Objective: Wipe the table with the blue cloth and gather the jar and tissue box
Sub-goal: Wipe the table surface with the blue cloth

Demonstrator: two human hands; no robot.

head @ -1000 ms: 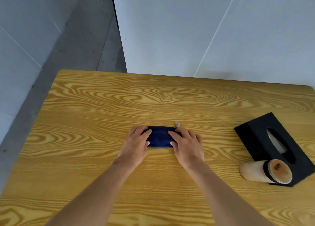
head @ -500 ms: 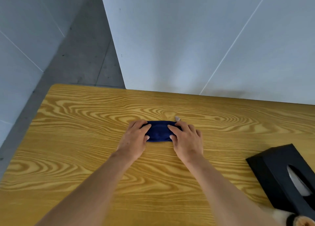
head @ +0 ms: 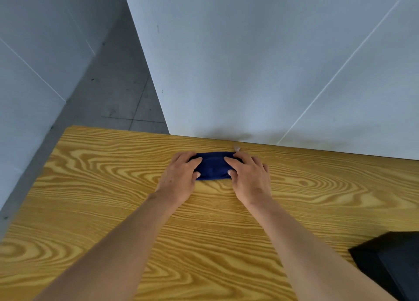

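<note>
1. Two bare hands press on one folded blue cloth (head: 213, 165), which lies flat on the wooden table (head: 90, 187) near its far edge, close to the pale wall panel (head: 249, 62).
2. The left hand (head: 179, 178) rests palm down on the left end of the cloth, its fingers spread flat over the fabric rather than curled around it.
3. The right hand (head: 249, 180) lies the same way on the right end, fingers extended over the cloth and thumb pointing inward.
4. Between the two thumbs the middle of the cloth shows as a dark blue band.
5. The black tissue box (head: 392, 264) sits at the table's near right, well apart from the cloth and cut off by the picture's edge.
6. Grey floor (head: 113, 92) shows beyond the table's left corner.
</note>
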